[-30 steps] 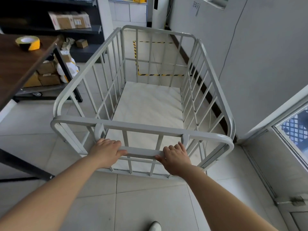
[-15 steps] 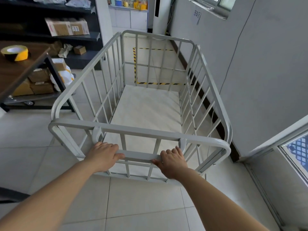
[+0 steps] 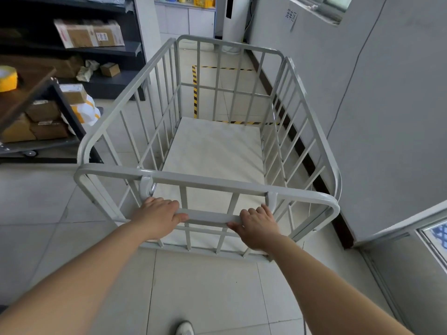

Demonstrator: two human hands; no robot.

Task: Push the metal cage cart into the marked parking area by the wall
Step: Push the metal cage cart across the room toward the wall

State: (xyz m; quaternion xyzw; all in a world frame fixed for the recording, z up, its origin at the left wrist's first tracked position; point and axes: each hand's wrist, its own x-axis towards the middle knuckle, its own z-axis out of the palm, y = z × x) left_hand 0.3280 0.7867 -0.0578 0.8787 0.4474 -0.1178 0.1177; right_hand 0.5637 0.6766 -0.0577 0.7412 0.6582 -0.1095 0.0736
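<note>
A light grey metal cage cart (image 3: pixel 208 177) with barred sides and a bare pale floor panel stands in front of me on the tiled floor. My left hand (image 3: pixel 157 217) and my right hand (image 3: pixel 257 226) both grip its horizontal push handle (image 3: pixel 209 217) at the near end. Beyond the cart's far end, yellow-and-black striped tape (image 3: pixel 194 90) marks a rectangle on the floor against the right-hand wall (image 3: pixel 387 105). The tape's near line shows just past the cart's far edge. A paper sign (image 3: pixel 290 16) hangs on the wall above that rectangle.
A wooden table (image 3: pixel 21 93) with a yellow tape roll (image 3: pixel 7 78) stands at the left, with cardboard boxes (image 3: pixel 46 119) on a low trolley under it. Dark shelving (image 3: pixel 96 42) with parcels lines the back left. A white floor-standing unit (image 3: pixel 233 19) stands beyond the marked area.
The cart has rolled forward toward the taped rectangle with both hands still on the handle. The table and shelving have slid left and nearer; the far tape line now shows fully.
</note>
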